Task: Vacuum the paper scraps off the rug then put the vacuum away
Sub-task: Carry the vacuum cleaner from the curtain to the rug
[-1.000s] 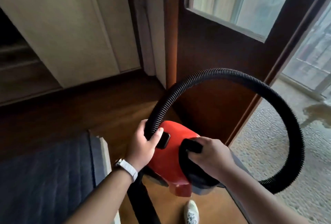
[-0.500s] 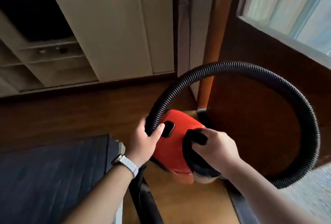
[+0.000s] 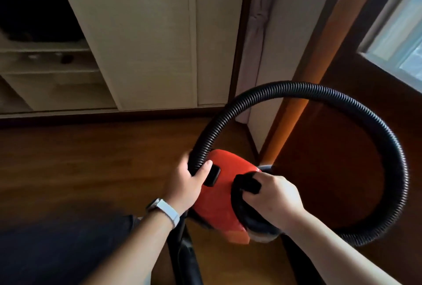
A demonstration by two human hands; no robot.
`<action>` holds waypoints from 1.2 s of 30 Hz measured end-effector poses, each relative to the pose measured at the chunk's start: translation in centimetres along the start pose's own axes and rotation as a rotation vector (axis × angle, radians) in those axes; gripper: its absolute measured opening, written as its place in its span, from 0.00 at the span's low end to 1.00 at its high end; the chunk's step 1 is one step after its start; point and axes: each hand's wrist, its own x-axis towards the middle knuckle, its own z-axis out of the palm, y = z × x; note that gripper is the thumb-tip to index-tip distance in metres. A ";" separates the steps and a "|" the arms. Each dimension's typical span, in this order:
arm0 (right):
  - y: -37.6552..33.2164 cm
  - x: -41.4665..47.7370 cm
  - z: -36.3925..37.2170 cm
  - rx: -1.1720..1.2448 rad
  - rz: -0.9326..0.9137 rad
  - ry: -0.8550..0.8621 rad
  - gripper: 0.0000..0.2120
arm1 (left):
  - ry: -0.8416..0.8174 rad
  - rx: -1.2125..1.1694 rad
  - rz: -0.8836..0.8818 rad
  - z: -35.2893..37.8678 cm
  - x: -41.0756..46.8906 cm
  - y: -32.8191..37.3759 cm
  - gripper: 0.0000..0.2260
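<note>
while the left hand (image 3: pixel 186 184) grips the black hose (image 3: pixel 319 93), the right hand (image 3: pixel 272 200) clutches the red vacuum (image 3: pixel 225 193) handle.

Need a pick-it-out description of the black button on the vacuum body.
Find the red vacuum held over the wooden floor, under the looping black hose. On its top, just beside the thumb of the left hand, sits the button: small, flat, rectangular, unlike the bulky black handle gripped by the right hand.

rug (image 3: pixel 57 250) blurred, cut by edge; hose (image 3: pixel 319 89) end hidden
</note>
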 end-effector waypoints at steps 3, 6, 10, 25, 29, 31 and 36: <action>-2.8 5.2 0.1 -0.018 -0.008 0.027 0.15 | 0.022 -0.005 -0.014 -2.0 5.3 -0.7 0.06; -5.5 9.5 0.1 0.045 0.008 0.026 0.09 | 0.036 0.020 -0.029 -4.1 9.1 -1.2 0.06; -8.9 14.9 1.5 0.060 -0.036 -0.008 0.13 | 0.068 0.015 -0.052 -6.2 13.7 -2.2 0.06; -20.0 42.4 9.4 0.068 -0.395 -0.316 0.15 | 0.327 0.182 -0.311 -12.5 34.3 -9.6 0.10; -23.9 50.7 9.6 0.093 -0.504 -0.365 0.14 | 0.424 0.170 -0.345 -15.3 40.0 -10.0 0.09; -26.1 54.2 9.7 0.090 -0.555 -0.389 0.13 | 0.479 0.191 -0.336 -16.7 42.1 -10.1 0.08; -32.5 60.2 11.3 0.081 -0.699 -0.382 0.11 | 0.571 0.131 -0.338 -20.5 45.5 -11.3 0.05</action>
